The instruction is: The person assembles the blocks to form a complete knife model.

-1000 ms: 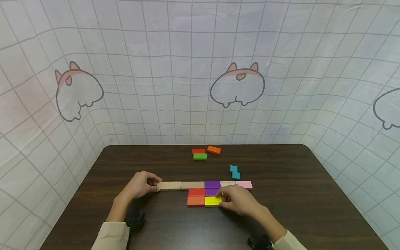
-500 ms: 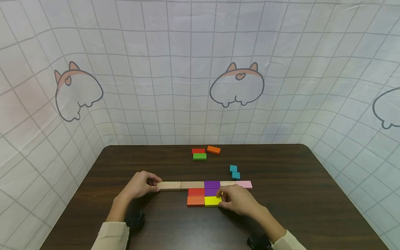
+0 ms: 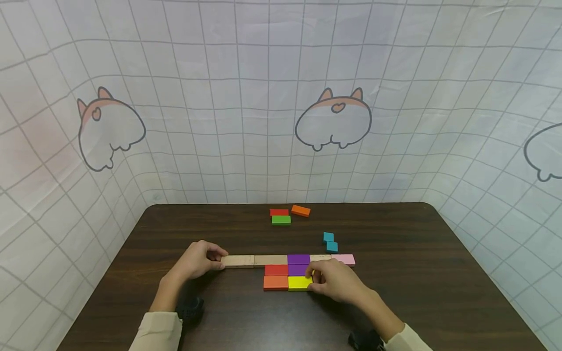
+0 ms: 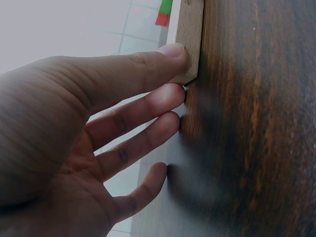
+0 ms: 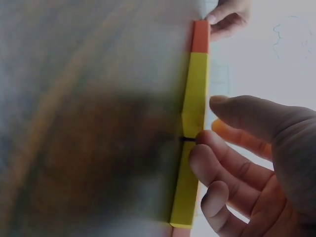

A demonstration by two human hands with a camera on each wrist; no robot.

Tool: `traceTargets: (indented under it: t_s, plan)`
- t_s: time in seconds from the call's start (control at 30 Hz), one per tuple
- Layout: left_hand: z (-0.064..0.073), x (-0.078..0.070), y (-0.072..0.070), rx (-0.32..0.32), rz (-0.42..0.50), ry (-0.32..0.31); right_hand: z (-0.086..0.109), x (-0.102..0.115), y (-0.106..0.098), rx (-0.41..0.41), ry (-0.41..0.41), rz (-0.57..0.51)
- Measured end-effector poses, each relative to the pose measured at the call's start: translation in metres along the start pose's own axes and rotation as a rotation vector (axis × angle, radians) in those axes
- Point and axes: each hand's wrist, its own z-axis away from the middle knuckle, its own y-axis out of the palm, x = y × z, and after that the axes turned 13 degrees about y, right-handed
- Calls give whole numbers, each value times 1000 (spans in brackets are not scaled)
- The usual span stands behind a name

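Your left hand (image 3: 199,261) pinches the left end of the outer wooden block (image 3: 237,262), with the thumb on its near side; the other visible fingers are a little apart. Your right hand (image 3: 337,280) has bent fingers at the right end of the front yellow block (image 3: 299,283); one fingertip seems to touch it, but whether they really pinch it, I cannot tell. This block lies flat on the dark table (image 3: 228,324), against the orange-red block (image 3: 275,282) and before a purple block (image 3: 298,270). The right wrist view shows a second yellow block (image 5: 183,192) beside the same fingers. The blocks look light, stiff and not fragile; their smooth faces may slide easily. Better you take the front yellow one by its right end, gently, because neighbours close its left end and far side
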Motion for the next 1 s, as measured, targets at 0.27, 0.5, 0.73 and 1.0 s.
traceTargets:
  t_s: [0.27, 0.5, 0.73, 1.0]
  plan:
    - [-3, 0, 0, 0, -8, 3, -4, -10, -26, -46, -1, -78]
    - [-1, 1, 1, 5, -16, -7, -24, -22, -54, -88, -32, -181]
    - [0, 2, 1, -3, -16, -4, -65, -26, -77, -65, -4, -235]
    - [1, 1, 2, -7, -7, -17, -112, -37, -84, -20, 36, -210]
